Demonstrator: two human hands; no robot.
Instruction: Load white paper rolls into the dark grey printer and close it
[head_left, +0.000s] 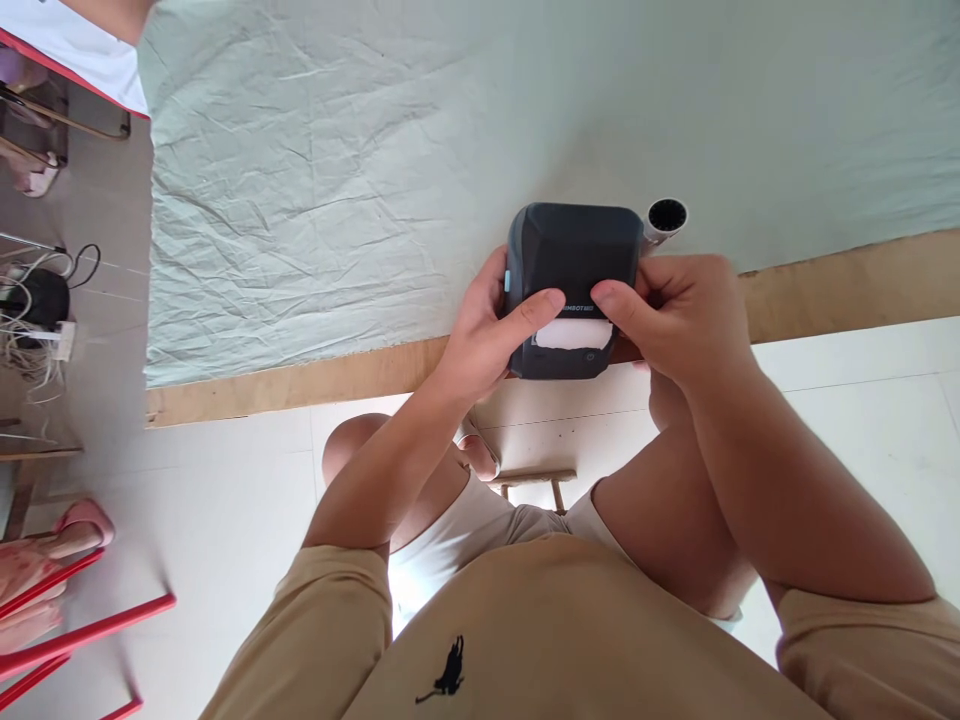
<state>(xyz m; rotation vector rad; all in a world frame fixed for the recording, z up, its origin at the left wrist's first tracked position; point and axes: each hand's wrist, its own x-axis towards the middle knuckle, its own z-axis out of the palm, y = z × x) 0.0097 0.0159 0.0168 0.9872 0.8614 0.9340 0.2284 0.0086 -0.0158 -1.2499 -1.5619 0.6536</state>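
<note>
A dark, rounded label printer (576,250) is held up at the table's front edge, between both hands. White paper (574,333) shows in the slot on its near side. My left hand (491,325) grips the printer's left side, thumb on the top face and fingers hidden behind it. From the right, my right hand (679,305) holds it with the thumb on top, near the printed lettering; its other fingers are curled at the side. Just beyond my right hand, a white tube with a dark round opening (666,217) touches or stands close to the printer.
A wrinkled pale green cloth (315,180) covers the table, whose wooden edge (360,378) shows in front. Another person's arm (112,12) is at the top left. Tangled cables (34,325) and red metal bars (90,632) are at the left. A stool (534,477) stands below.
</note>
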